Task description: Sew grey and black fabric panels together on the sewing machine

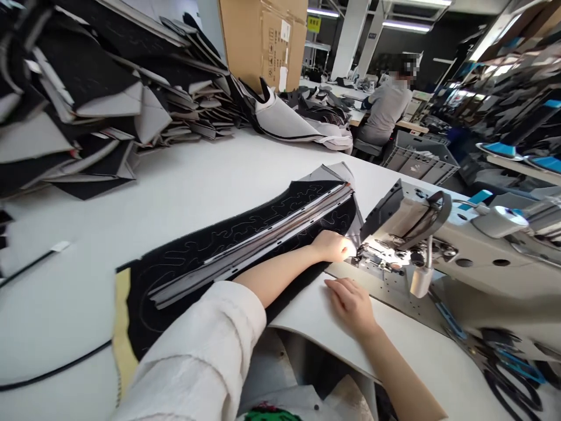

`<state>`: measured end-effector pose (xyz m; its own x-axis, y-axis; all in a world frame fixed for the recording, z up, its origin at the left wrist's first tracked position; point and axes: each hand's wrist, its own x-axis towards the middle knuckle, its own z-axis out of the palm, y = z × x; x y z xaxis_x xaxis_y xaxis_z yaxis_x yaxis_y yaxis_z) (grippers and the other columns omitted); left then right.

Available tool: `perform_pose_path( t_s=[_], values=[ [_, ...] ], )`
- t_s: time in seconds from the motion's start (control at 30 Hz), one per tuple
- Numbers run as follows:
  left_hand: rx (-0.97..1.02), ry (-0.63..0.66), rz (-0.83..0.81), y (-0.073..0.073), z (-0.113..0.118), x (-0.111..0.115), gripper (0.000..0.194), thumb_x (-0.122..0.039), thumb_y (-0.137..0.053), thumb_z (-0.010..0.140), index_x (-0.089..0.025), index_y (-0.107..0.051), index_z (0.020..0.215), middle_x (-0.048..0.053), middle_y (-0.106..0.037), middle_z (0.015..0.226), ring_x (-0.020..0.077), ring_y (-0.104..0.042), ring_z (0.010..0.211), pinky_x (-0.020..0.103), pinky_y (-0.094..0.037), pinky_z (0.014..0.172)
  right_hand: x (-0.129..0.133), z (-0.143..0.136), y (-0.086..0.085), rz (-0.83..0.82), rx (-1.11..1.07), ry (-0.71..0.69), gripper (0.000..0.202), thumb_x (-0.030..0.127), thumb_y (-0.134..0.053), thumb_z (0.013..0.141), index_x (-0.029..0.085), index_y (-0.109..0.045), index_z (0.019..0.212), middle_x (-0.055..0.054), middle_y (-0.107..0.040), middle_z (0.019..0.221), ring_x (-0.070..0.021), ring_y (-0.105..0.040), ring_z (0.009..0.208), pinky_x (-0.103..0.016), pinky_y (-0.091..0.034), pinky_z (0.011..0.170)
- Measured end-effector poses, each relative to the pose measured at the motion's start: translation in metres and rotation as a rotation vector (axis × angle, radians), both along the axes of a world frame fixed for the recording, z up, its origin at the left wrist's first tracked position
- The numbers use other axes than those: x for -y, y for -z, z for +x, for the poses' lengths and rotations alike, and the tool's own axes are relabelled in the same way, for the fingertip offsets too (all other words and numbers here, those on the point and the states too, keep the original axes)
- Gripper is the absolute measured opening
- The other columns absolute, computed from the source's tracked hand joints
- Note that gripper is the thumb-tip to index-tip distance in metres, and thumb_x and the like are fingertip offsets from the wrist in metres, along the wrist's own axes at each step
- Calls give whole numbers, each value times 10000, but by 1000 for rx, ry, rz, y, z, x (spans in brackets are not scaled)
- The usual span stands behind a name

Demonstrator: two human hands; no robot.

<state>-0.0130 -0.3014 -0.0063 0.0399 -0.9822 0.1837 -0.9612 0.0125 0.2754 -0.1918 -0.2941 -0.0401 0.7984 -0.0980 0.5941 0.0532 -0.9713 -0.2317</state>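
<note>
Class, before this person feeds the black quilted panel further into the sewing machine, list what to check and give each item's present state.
1. Left hand on the black quilted panel by the needle area: ok.
2. Right hand flat on the grey piece: ok.
3. Panel lying flat on the table: ok.
4. Fingertips away from the needle: cannot tell, glare.
5. Sewing machine lamp lit: ok.

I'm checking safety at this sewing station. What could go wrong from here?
1. The left hand presses the black quilted panel right beside the sewing machine's lit needle area, so fingers might get caught.
2. The long panel hangs over the table edge and may drag the seam crooked.
3. The right hand lies flat, gripping nothing, so it gives little control.
</note>
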Motion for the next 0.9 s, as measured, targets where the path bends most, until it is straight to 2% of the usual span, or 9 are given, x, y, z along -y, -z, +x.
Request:
perform_pose_path(
  t_s=[0.17,0.33,0.43,0.5,0.53,0.67,0.73,0.8,0.9],
  values=[
    [28,-33,118,-16,15,-69,206,-252,-474,821,-179,-659,769,31,-706,850,203,-643,795,272,-415,613,-3,-12,0,-46,-4,-82,225,110,-446,934,157,-587,1102,-67,-649,906,-176,-598,805,-292,-469,681],
    [-167,142,177,-83,79,-151,299,-206,-470,884,-221,-619,1143,-11,-661,1087,105,-603,978,179,-446,872,7,12,5,-34,-139,-323,198,181,-429,960,190,-613,1032,-31,-612,781,-139,-585,670,-255,-438,587],
    [-73,-343,79,-113,137,-180,603,-284,-472,924,-171,-238,1469,127,-283,1515,215,-309,1367,332,-283,1119,5,43,7,-50,-180,-400,235,211,-408,968,209,-642,987,-26,-614,768,-142,-590,658,-262,-434,579],
    [2,-742,201,-109,166,-195,840,-392,-636,829,-154,-165,1483,195,-141,1550,323,-205,1409,454,-255,1127,-1,58,6,-36,-176,-329,273,228,-381,973,199,-651,990,-30,-605,748,-149,-589,648,-266,-423,549],
    [-3,-837,266,-100,175,-201,841,-397,-679,790,-120,-242,1453,229,-226,1515,354,-269,1379,484,-296,1096,-4,62,6,-23,-176,-286,288,235,-369,974,193,-653,1001,-32,-599,739,-153,-587,645,-268,-418,540],
    [-13,-935,409,-51,177,-203,523,-417,-643,801,-121,-533,1217,175,-570,1262,296,-541,1175,383,-451,969,-9,62,5,75,-220,-220,287,219,-384,947,210,-669,981,-33,-620,768,-160,-602,692,-267,-439,590],
    [14,-912,422,-48,176,-195,443,-395,-610,822,-145,-558,1183,121,-627,1187,240,-600,1083,307,-480,912,-8,61,4,157,-240,-181,267,177,-420,897,220,-681,930,-28,-641,790,-161,-613,707,-263,-451,611],
    [70,-909,395,-74,182,-187,445,-401,-606,818,-145,-559,1178,89,-654,1128,221,-620,1016,287,-485,880,-5,63,3,256,-237,-127,269,150,-435,862,226,-683,932,-22,-661,832,-161,-625,733,-260,-469,634],
    [265,-1029,210,-156,191,-178,615,-567,-545,824,-125,-502,1249,87,-624,1129,300,-565,1085,416,-444,933,1,64,2,398,-203,-97,288,139,-422,875,229,-669,994,-21,-676,918,-160,-638,811,-262,-499,693]
  ],
)
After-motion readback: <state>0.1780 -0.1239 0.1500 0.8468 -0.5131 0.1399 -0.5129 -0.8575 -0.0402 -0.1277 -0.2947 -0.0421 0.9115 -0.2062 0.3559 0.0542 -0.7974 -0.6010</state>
